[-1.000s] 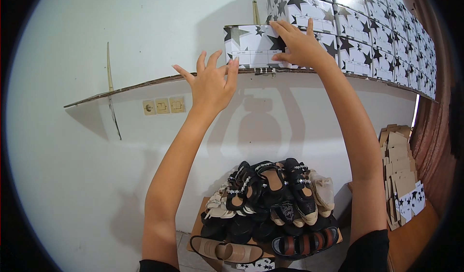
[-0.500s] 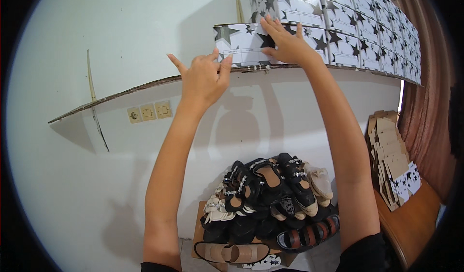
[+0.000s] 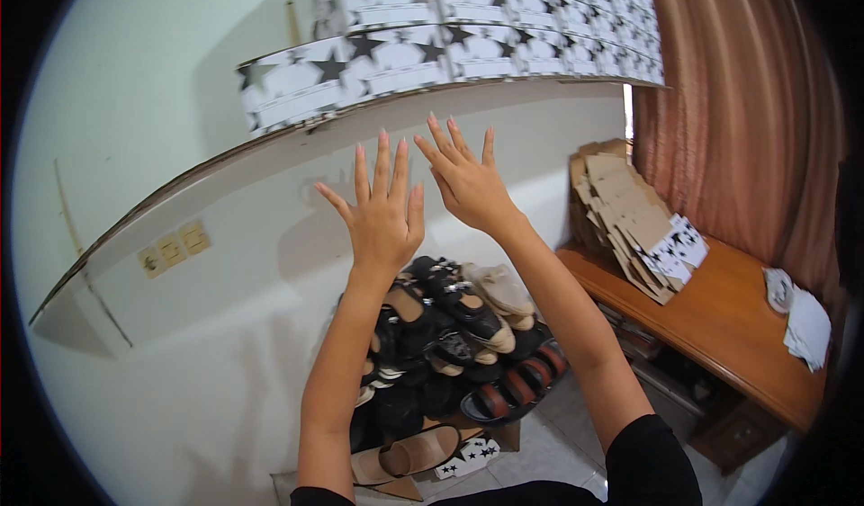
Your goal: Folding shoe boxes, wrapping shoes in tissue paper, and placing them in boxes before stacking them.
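Observation:
Both hands are raised in mid-air in front of the wall, just below a long shelf, and neither holds anything. My left hand is open with its fingers spread upward. Beside it, my right hand is open too, its fingers apart. On the shelf above stands a star-patterned white shoe box at the left end of the bottom row. More boxes of the same pattern are stacked to its right. Beneath my hands lies a pile of shoes, with black pairs, beige ones and sandals with brown straps.
To the right, a wooden cabinet bears a leaning stack of flattened cardboard boxes and some white paper. A brown curtain hangs behind it. Wall switches sit under the shelf edge at left.
Both hands have left the shoe box and come down below the shelf, with the fingers of my left hand straightening. The view has swung to the right, showing more of the cabinet.

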Motion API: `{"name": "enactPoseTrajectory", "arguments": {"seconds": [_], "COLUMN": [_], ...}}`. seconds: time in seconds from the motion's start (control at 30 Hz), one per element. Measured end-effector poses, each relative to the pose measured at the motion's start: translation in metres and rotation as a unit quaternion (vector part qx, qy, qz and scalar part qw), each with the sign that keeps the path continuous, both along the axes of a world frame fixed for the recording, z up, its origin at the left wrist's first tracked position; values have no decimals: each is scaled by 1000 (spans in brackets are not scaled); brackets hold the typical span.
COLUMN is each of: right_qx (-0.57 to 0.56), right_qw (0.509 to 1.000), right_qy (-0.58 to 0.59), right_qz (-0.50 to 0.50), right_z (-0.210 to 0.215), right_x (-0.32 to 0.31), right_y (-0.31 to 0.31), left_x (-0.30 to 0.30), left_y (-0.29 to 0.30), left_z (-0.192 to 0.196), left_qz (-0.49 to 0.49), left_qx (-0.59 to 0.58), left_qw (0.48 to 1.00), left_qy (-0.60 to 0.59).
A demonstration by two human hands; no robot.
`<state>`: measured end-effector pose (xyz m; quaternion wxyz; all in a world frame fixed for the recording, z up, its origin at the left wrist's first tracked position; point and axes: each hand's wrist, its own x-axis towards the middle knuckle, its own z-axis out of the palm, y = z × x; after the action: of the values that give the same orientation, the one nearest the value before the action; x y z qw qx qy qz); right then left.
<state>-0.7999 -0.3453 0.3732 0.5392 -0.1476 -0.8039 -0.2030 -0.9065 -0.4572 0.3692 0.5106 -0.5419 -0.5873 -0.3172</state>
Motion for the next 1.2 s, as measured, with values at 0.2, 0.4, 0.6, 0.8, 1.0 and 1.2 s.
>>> {"name": "enactPoseTrajectory", "arguments": {"seconds": [0.2, 0.4, 0.6, 0.8, 1.0, 1.2], "right_qx": [-68, -143, -223, -345, -437, -481], "right_qw": [991, 970, 935, 878, 833, 803], "right_qy": [-16, -59, -88, -141, -160, -169], "right_qz": [-110, -188, -262, -300, -298, -308], "right_z": [-67, -152, -240, -297, -360, -406], "right_x": [117, 259, 394, 490, 538, 563], "right_y": [46, 100, 158, 192, 244, 314], "left_x": [88, 220, 355, 443, 481, 488], "left_y": [82, 167, 242, 293, 357, 459], "left_z": [-75, -163, -233, -292, -344, -386], "left_qz": [-109, -197, -265, -287, -272, -265], "left_qx": [-83, -165, -239, -317, -405, -486], "left_qw": [988, 958, 919, 884, 855, 817], "left_qy": [-74, -127, -166, -188, -174, -164]}}
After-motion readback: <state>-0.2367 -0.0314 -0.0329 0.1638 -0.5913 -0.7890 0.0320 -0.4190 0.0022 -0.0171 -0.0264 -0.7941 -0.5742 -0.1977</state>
